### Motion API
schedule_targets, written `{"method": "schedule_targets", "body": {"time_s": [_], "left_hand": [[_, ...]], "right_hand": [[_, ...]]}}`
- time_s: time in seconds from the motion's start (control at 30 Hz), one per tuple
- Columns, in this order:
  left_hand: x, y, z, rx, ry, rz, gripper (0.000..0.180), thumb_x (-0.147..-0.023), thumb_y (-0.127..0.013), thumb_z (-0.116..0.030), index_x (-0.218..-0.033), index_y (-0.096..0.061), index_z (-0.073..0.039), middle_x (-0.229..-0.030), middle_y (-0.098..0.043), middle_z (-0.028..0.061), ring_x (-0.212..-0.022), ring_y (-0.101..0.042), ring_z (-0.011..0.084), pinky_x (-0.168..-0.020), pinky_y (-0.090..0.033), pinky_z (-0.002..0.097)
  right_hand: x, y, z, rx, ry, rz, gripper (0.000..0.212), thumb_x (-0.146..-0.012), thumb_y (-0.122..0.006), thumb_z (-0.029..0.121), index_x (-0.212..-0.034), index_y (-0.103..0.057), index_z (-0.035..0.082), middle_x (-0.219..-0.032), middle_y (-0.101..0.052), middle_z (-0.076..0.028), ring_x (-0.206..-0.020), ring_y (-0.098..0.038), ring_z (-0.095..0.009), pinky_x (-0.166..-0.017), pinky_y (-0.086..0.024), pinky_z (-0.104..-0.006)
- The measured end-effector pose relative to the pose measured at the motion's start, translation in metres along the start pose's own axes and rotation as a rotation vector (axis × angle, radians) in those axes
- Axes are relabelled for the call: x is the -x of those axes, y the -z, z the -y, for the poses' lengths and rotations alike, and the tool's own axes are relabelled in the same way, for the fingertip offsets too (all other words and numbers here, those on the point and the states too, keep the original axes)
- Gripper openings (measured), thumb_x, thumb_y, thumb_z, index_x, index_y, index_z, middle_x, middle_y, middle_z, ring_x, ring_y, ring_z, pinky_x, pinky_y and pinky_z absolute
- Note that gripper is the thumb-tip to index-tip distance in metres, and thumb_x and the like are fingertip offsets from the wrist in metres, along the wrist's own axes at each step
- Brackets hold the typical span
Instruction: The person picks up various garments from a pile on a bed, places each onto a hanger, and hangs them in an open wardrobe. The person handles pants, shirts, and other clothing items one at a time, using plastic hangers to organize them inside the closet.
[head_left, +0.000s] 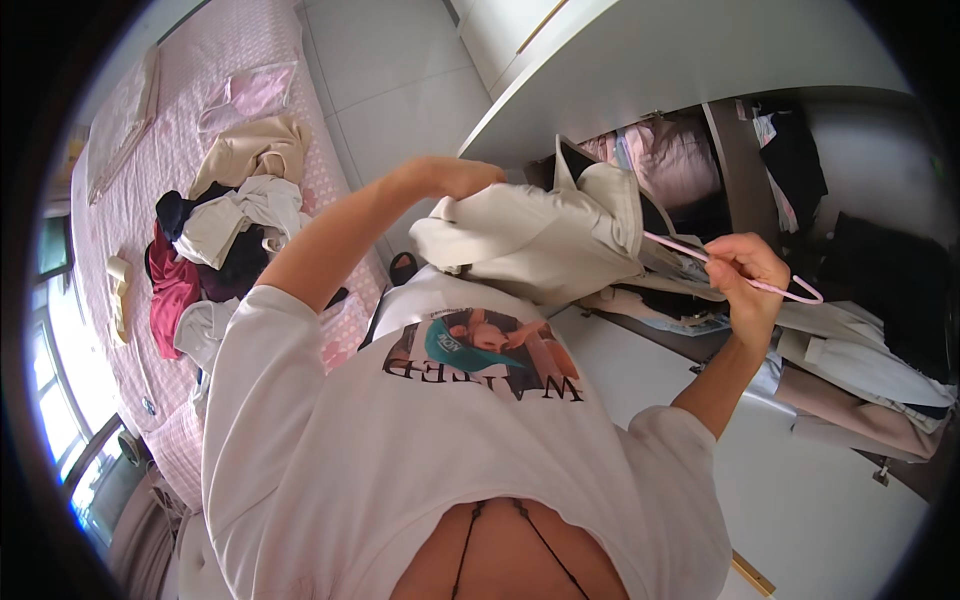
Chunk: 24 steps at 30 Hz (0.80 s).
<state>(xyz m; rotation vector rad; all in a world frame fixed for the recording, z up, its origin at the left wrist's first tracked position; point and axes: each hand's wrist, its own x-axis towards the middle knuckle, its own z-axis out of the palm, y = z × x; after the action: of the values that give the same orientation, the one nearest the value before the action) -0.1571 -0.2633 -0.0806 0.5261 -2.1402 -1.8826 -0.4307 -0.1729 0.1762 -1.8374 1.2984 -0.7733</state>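
Observation:
A beige garment [540, 235], whose exact kind I cannot make out, hangs in front of my body on a pink hanger [690, 250]. My left hand [472, 178] grips the garment at its upper left edge, with the fingers partly hidden by the cloth. On the right, my right hand [748, 268] is closed around the hanger, and one end of it sticks out past my fingers. Part of the hanger disappears inside the garment.
An open wardrobe [730, 165] stands to my right, with folded pink cloth [672, 165] and dark and light clothes [850, 350] inside. On my left, a bed with a pink cover [225, 45] bears a heap of clothes [235, 225]. Pale floor tiles [400, 90] lie between.

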Motion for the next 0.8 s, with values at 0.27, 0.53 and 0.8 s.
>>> {"method": "schedule_targets", "body": {"time_s": [0.27,0.53,0.8], "left_hand": [[0.019,0.007,-0.094,-0.248,0.111,-0.796,0.032,-0.079,-0.06,-0.032,-0.08,-0.055,-0.001,-0.069,-0.054,0.0105,-0.064,-0.052,0.0209,-0.059,-0.043,0.0334],[0.014,-0.064,-0.146,-0.698,0.031,-1.15,0.051,-0.064,-0.068,-0.013,-0.104,-0.04,0.0,-0.093,-0.046,0.0156,-0.077,-0.052,0.032,-0.066,-0.045,0.0384],[0.022,-0.04,-0.12,-0.438,0.035,-1.418,0.029,-0.072,-0.051,0.005,-0.1,-0.047,0.002,-0.089,-0.054,0.0123,-0.076,-0.056,0.018,-0.066,-0.046,0.0255]], "right_hand": [[-0.005,-0.036,0.011,0.074,0.015,0.082,0.008,-0.072,-0.064,-0.004,-0.078,-0.059,-0.001,-0.062,-0.055,-0.001,-0.054,-0.044,-0.002,-0.048,-0.033,-0.0164],[-0.007,-0.093,-0.016,-0.108,-0.02,-0.141,0.007,-0.079,-0.062,0.003,-0.084,-0.059,0.0,-0.061,-0.052,-0.001,-0.055,-0.041,-0.003,-0.049,-0.033,-0.0174],[-0.01,-0.102,-0.04,-0.124,-0.016,-0.207,0.005,-0.081,-0.059,0.002,-0.084,-0.058,-0.002,-0.062,-0.052,-0.002,-0.055,-0.043,-0.005,-0.05,-0.034,-0.018]]}}
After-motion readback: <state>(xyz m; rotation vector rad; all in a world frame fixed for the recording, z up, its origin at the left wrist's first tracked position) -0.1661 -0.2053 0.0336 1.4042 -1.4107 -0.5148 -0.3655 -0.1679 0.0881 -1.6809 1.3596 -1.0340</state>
